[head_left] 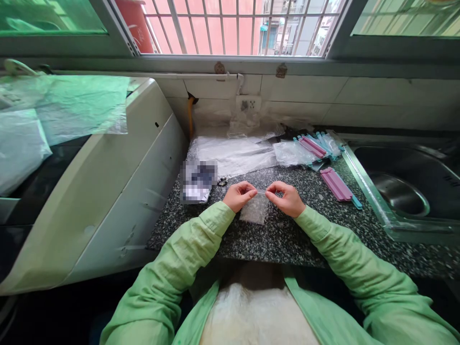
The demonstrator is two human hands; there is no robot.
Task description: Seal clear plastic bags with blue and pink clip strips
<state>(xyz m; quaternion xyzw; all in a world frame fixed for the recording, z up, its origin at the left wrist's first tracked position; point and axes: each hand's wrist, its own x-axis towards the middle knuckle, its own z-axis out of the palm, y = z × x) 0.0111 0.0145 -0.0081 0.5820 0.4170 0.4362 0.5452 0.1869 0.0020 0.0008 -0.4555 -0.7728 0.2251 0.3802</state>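
Note:
Both hands hold a small clear plastic bag [254, 211] by its top edge, over the dark speckled counter. My left hand [240, 195] pinches the left corner between thumb and fingers. At the right corner, my right hand [285, 198] has the same closed pinch. The bag hangs down between them and looks flat; whether anything is in it I cannot tell. Right of my right hand lie pink bag-sealing clips [336, 184] with a blue one beside them. Farther back is a heap of pink and blue clips [312, 146], partly in clear plastic.
A metal sink [386, 211] is set in the counter at the right. Clear plastic sheets [244, 155] lie along the back wall. A pixelated item [199, 182] sits left of my hands, near a large white appliance [143, 191]. A barred window [233, 28] is ahead.

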